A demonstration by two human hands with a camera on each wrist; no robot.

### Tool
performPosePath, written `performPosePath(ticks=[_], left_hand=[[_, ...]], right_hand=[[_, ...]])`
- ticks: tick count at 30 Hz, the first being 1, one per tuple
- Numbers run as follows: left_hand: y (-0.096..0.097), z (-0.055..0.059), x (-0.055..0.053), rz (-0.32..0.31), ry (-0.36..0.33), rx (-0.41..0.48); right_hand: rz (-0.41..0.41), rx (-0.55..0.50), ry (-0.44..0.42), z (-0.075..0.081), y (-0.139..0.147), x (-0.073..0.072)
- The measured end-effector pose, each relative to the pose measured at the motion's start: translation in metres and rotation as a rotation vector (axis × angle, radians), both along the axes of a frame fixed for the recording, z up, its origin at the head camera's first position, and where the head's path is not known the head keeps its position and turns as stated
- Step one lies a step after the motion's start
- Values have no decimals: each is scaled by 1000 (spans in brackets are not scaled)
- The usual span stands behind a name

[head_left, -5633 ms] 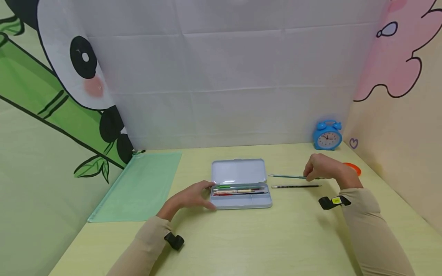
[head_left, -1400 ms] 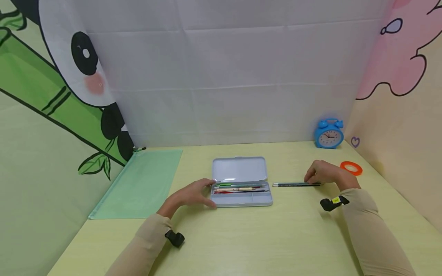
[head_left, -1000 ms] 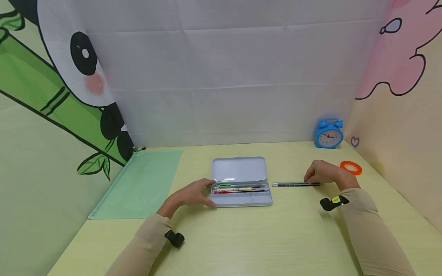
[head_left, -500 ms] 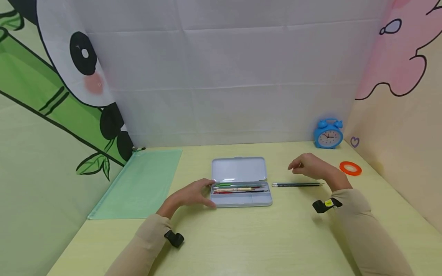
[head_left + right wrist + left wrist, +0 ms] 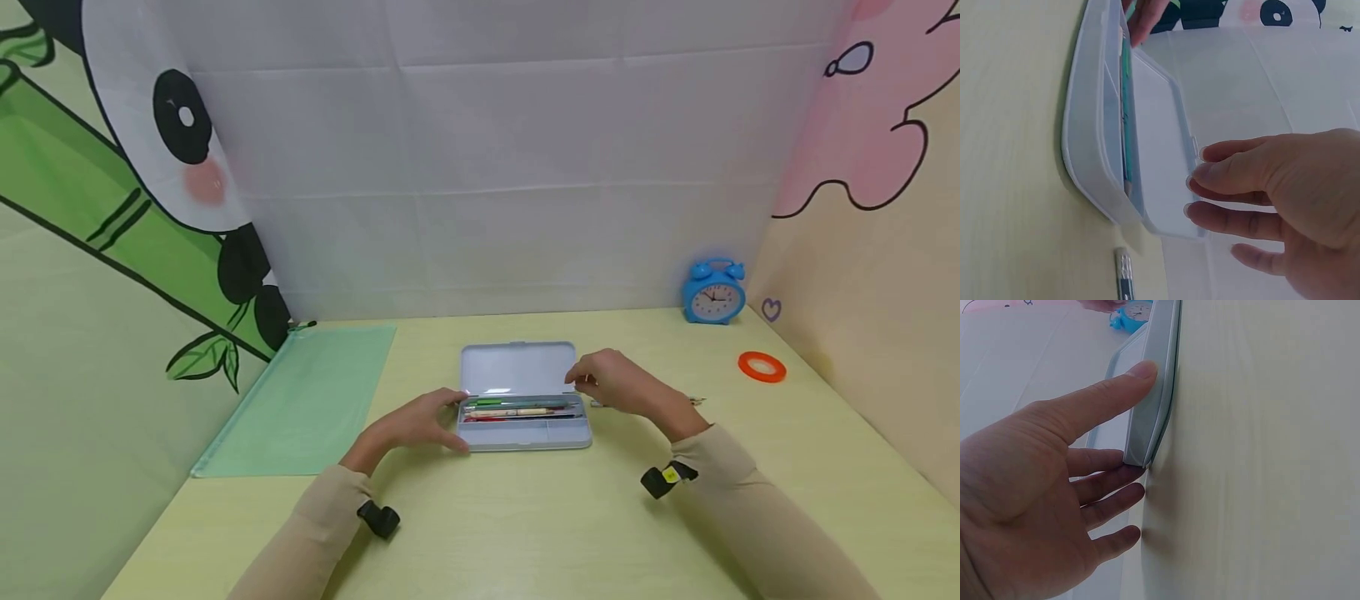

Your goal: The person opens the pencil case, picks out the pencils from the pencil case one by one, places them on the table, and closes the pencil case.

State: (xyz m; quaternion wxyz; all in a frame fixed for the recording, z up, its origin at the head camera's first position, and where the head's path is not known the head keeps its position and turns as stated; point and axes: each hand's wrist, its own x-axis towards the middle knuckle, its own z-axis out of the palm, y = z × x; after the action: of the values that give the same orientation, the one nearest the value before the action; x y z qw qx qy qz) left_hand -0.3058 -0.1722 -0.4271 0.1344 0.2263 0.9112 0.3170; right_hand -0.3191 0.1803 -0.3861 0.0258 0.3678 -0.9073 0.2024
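A pale blue-grey pencil case [image 5: 495, 435] lies on the table, its lid [image 5: 517, 367] folded back. Several pens and pencils [image 5: 521, 412] lie in its rear compartment. My left hand [image 5: 420, 421] grips the case's left end, thumb on the front wall and fingers around the corner. My right hand [image 5: 618, 383] hovers at the lid's right edge, fingers loosely bent and holding nothing; in the right wrist view its fingertips [image 5: 1192, 210] overlap the lid's edge. Two pencils [image 5: 697, 401] lie side by side right of the case, mostly hidden behind the right hand; one pencil end [image 5: 1124, 275] shows in the right wrist view.
An orange-red ring [image 5: 762, 367], like a tape roll, lies at the table's right. Behind it a blue alarm clock [image 5: 714, 292] stands by the white back wall. A mint-green cloth-like sheet [image 5: 300, 400] covers the table's left side.
My right hand drew one pencil beside the other, let go, lifted, and moved left to the lid's right edge. The left hand has stayed on the case.
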Motion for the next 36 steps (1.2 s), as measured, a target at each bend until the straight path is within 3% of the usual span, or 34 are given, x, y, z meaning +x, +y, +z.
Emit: performPosePath(ticks=[9,17,36], left_hand=[[-2,-1,0,-18,11,-3],[-1,1,0,-15,18,-8],[0,1,0,-27,14,-1]], right_hand=[[27,50,106,-18,-35,8],[-25,160,168,-23,-56,6],[-103,228,83,-25,-80,3]])
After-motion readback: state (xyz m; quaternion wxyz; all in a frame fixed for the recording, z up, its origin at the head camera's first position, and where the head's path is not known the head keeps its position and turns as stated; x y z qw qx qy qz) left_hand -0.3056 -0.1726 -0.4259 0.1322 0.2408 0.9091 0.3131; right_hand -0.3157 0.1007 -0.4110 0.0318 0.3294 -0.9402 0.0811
